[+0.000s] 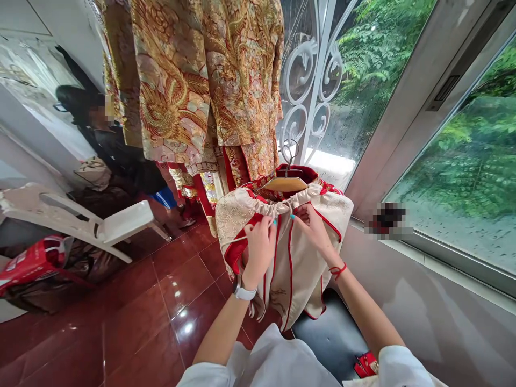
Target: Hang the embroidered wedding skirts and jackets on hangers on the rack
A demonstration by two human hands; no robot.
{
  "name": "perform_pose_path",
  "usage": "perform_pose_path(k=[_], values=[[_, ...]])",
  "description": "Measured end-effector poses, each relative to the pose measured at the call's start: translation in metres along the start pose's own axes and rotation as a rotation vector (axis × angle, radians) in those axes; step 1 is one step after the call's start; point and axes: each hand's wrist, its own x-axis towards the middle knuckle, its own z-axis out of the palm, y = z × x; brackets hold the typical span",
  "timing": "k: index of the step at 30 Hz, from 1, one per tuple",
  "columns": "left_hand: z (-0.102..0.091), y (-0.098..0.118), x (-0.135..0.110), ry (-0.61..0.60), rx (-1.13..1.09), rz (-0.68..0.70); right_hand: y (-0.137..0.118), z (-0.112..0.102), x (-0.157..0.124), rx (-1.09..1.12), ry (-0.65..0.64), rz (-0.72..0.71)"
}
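A cream garment with red piping (300,269) hangs from a wooden hanger (285,184) in front of me. Its upper edge is a gathered band (282,207). My left hand (260,242), closed with thumb and fingers pinched, is at the front just below this band. A thin cream cord (238,238) runs out from it to the left. To its right, my right hand (311,224) has its fingers curled against the front of the garment under the band. What lies between the right fingertips is too small to make out.
Gold embroidered jackets (173,86) hang behind. A person (121,145) is at the left, beyond a white chair (127,220) and a red bag (34,263). A black padded seat (330,336) bears a small red item (366,365). Glass windows (463,177) line the right.
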Motion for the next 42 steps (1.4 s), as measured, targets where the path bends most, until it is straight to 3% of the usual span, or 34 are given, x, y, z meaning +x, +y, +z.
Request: perform_pose_path(k=[3,5,8,11,14,16,19,22,27,30,32,34,36,42], values=[[0.000,0.009,-0.004,-0.225,-0.153,0.028,0.001,0.004,0.000,-0.129,0.045,-0.030],[0.000,0.015,-0.003,-0.307,-0.289,0.006,0.002,0.005,0.001,-0.131,0.062,-0.060],[0.001,0.021,0.002,-0.350,-0.499,-0.115,0.000,0.003,0.002,-0.135,0.079,-0.081],[-0.001,0.022,0.009,-0.485,-0.745,-0.291,-0.005,-0.005,0.003,-0.222,0.112,-0.081],[-0.009,0.018,0.015,-0.592,-0.915,-0.381,-0.009,-0.020,0.006,-0.103,0.139,-0.044],[-0.016,0.009,0.021,-0.559,-0.997,-0.416,-0.007,-0.032,0.009,0.095,0.100,0.059],[-0.024,-0.007,0.028,-0.397,-1.144,-0.479,-0.001,-0.049,0.012,0.320,0.003,0.239],[-0.024,-0.018,0.032,-0.308,-1.221,-0.482,0.001,-0.061,0.008,0.285,0.058,0.208],[-0.022,-0.009,0.032,-0.351,-1.119,-0.345,-0.011,-0.065,-0.003,-0.266,-0.002,-0.051],[-0.020,0.001,0.035,-0.353,-0.884,-0.208,-0.018,-0.050,0.002,-0.425,0.236,-0.100],[-0.015,0.007,0.039,-0.286,-0.726,-0.112,-0.023,-0.035,0.010,-0.380,0.415,-0.136],[-0.008,0.010,0.043,-0.218,-0.623,-0.019,-0.028,-0.020,0.020,-0.265,0.493,-0.178],[-0.004,0.010,0.047,-0.196,-0.577,0.051,-0.033,-0.011,0.028,-0.111,0.424,-0.204],[-0.009,0.007,0.057,-0.274,-0.470,0.121,-0.034,-0.012,0.038,0.183,-0.008,-0.212]])
